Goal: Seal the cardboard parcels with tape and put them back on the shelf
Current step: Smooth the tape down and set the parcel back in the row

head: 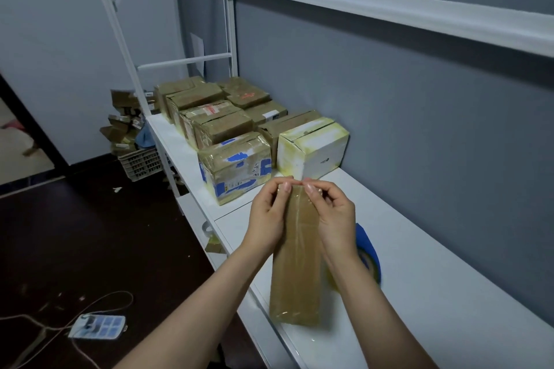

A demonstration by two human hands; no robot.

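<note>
A long narrow cardboard parcel (296,272) lies on the white shelf (419,263) in front of me, its top glossy with clear tape. My left hand (268,213) and my right hand (331,216) are at its far end, and both pinch the edge of the tape there with thumb and fingers. A blue tape dispenser (369,252) with a roll lies just right of the parcel, partly hidden behind my right wrist.
Several taped cardboard parcels (236,168) and a white box (313,147) stand in rows further along the shelf. On the dark floor to the left are a power strip (97,326) with cable, a crate (142,162) and a heap of boxes.
</note>
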